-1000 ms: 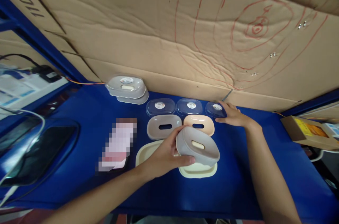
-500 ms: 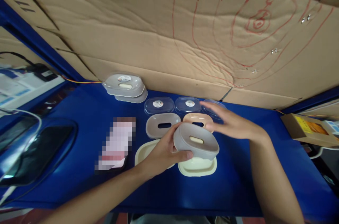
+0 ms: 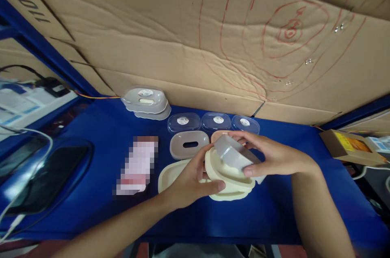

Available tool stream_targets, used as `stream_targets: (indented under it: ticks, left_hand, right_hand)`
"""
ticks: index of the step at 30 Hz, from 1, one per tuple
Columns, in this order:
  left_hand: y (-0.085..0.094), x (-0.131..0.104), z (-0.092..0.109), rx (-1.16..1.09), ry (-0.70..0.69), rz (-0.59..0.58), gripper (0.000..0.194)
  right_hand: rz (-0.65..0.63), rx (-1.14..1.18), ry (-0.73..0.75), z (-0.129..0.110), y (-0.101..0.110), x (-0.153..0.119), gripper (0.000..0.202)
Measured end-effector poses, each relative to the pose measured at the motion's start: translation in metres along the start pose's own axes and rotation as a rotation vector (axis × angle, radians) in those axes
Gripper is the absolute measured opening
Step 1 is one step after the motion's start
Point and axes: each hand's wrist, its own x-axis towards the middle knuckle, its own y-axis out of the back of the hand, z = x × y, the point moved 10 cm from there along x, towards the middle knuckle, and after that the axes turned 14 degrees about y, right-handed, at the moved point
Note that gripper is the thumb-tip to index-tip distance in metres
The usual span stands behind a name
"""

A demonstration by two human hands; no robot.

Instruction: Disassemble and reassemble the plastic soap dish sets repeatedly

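Just above the table, my left hand (image 3: 198,178) grips a cream oval dish (image 3: 233,181) by its left side, thumb on the near rim. My right hand (image 3: 271,154) holds a grey oval shell (image 3: 233,150), tilted over the cream dish, its fingers at the far side and its thumb at the near edge. Whether the two pieces touch is unclear. Below them another cream oval dish (image 3: 231,197) is mostly covered. To its left sits a further cream dish (image 3: 172,170), partly behind my left hand. A beige slotted oval piece (image 3: 178,144) and a partly hidden peach piece (image 3: 216,137) lie behind.
Clear oval lids with round stickers, such as the left one (image 3: 184,121), line the back. Stacked grey containers (image 3: 144,101) stand back left. A blurred-out phone (image 3: 137,164) lies on the blue table (image 3: 100,148). A cardboard box (image 3: 350,144) stands right; a cardboard wall (image 3: 152,26) rises behind.
My right hand has come in from the right and taken hold of the grey shell. The shell has tilted and moved right, showing the cream dish in my left hand.
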Motion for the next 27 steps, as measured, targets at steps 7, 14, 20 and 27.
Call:
stream_targets:
  ticks: [7, 14, 20, 27]
  left_hand:
    - [-0.015, -0.003, -0.015, 0.218, 0.073, -0.057, 0.09]
    - [-0.018, -0.002, -0.02, 0.243, 0.097, -0.107, 0.091]
    - [-0.015, -0.003, -0.013, 0.201, 0.09, -0.112, 0.091]
    - [-0.013, -0.002, -0.011, 0.191, 0.073, -0.095, 0.091]
  right_hand:
    - [0.24, -0.334, -0.298, 0.076, 0.037, -0.077, 0.088]
    - [0.252, -0.481, -0.426, 0.117, 0.027, -0.112, 0.083]
    - [0.241, -0.511, -0.444, 0.119, 0.025, -0.113, 0.08]
    - [0.259, -0.516, -0.334, 0.126, 0.012, -0.091, 0.081]
